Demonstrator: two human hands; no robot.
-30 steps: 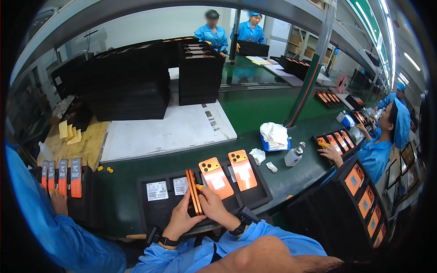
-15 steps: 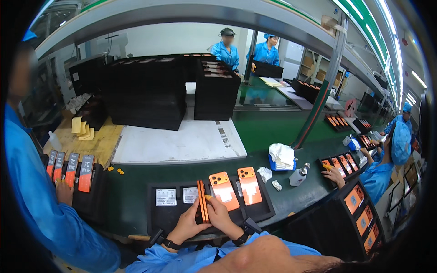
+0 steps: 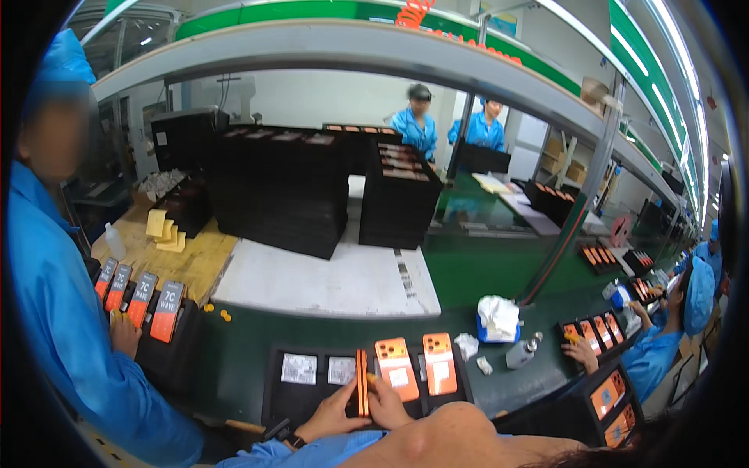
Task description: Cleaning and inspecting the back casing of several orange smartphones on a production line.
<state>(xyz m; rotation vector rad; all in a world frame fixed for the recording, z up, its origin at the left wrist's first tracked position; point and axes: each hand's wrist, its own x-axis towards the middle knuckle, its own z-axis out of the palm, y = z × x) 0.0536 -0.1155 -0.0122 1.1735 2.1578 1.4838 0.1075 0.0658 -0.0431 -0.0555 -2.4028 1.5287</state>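
You're clamping two slim orange rectangular phones [image 3: 363,384] upright between left hand [image 3: 333,412] and right hand [image 3: 388,405]; even pressure should be preventing slips.

Fingers [image 3: 343,402] hold orange phones [image 3: 362,382] above a tray [image 3: 290,399]

The upright phones [image 3: 362,384] at lower centre show orange edges split by a thin dark line. Right of them, the flat phones [image 3: 394,363] are orange with dark lens spots and white stickers [image 3: 399,379]. Their tray [image 3: 279,396] is black, its labels [image 3: 299,369] white with rows of black print. The bench [image 3: 257,331] is dark green. Left of centre, a white board [image 3: 328,277] carries a column of dark patches; the wooden surface [image 3: 201,253] is yellow. Tissues [image 3: 498,313] are white, their box [image 3: 499,338] blue. At top, a coiled hose [image 3: 413,13] is orange-red.
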